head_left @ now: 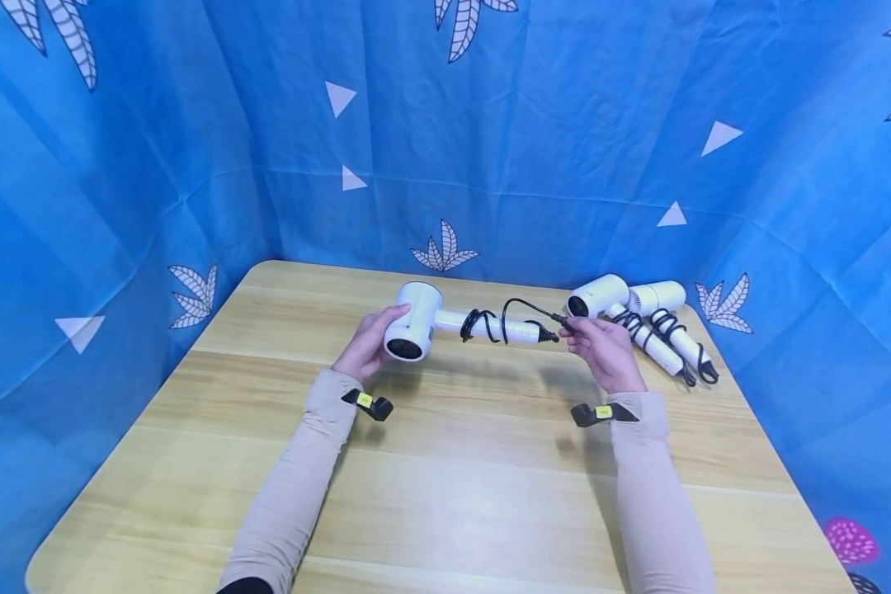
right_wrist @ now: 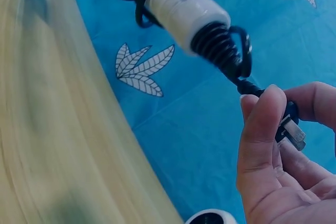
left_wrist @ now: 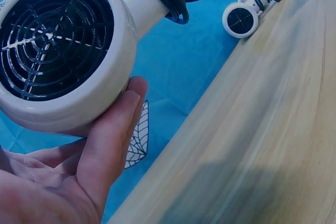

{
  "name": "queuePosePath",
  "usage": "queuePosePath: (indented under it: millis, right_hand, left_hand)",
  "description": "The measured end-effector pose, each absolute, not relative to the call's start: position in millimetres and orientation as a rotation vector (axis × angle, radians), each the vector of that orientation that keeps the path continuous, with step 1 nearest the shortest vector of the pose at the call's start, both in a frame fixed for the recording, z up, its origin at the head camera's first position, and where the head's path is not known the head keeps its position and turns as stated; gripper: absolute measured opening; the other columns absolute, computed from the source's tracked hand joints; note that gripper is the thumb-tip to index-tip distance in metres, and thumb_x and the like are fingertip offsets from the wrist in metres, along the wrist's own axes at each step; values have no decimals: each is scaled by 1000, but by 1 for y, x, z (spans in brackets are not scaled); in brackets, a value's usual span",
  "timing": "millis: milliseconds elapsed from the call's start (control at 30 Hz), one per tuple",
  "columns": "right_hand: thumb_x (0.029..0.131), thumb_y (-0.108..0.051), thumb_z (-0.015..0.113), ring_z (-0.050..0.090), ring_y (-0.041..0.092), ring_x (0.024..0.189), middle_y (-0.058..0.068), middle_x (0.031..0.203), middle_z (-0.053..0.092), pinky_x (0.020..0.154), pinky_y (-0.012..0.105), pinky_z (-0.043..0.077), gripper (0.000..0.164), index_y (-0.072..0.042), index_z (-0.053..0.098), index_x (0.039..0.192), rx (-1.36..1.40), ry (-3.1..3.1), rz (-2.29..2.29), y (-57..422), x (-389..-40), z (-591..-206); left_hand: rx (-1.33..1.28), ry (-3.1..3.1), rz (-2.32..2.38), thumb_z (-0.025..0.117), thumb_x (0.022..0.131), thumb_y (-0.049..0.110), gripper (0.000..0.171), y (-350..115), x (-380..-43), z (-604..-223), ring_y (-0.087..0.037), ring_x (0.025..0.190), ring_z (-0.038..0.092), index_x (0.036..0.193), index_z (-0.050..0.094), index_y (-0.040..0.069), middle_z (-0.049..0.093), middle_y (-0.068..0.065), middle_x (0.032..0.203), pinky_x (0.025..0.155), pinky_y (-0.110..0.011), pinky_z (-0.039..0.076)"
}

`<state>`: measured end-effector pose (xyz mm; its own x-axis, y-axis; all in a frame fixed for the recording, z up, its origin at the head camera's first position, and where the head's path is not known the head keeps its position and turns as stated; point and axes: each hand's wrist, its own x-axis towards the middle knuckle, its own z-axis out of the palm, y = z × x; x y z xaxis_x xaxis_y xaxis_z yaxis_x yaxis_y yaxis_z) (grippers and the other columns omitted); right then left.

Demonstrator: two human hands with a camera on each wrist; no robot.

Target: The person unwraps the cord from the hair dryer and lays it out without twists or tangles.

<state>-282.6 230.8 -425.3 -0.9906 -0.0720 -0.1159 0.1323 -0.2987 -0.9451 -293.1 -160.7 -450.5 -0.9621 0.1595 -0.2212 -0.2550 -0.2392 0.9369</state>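
Note:
A white hair dryer [head_left: 418, 312] is held above the table, its handle pointing right. My left hand [head_left: 370, 340] grips the dryer's round head from the left; in the left wrist view the thumb and fingers lie around the white housing beside its black grille [left_wrist: 55, 40]. The black cord [head_left: 478, 324] is coiled loosely around the handle [right_wrist: 181, 11]. At the handle's end my right hand [head_left: 601, 351] pinches the cord's plug [right_wrist: 286, 124] between thumb and fingers, with its metal prongs showing in the right wrist view.
Two more white hair dryers, a nearer one [head_left: 600, 295] and a farther one [head_left: 661, 297], lie at the table's back right, cords wound on their handles. The wooden table [head_left: 445, 478] is bordered by a blue patterned curtain [head_left: 505, 124].

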Motion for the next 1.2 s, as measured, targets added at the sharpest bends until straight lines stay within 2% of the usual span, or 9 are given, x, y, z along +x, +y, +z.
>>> queuePosePath:
  millis: [500,800,1200]
  right_hand:
    - [103,-3,59,68,7,65,5,80,78,63,17,58,21,-9,77,94,-65,1820,-2459,224,-270,-400]
    - [101,-3,61,67,7,64,3,79,77,59,17,57,19,-10,77,93,-151,1879,-2377,218,-259,-386]
    - [103,-2,54,59,6,62,2,77,75,58,18,52,25,-12,74,91,-281,1959,-2149,218,-253,-382]
  left_hand:
    - [-121,1753,2282,57,103,38,51,-162,-295,-453,-10,82,73,137,50,1,72,2,95,67,-23,64]
    - [-160,1732,2312,60,101,36,43,-165,-295,-453,-10,77,73,129,54,4,73,2,91,62,-22,62]
    - [-195,1730,2323,61,101,39,50,-166,-296,-451,-10,79,73,135,53,4,73,2,94,62,-22,62]
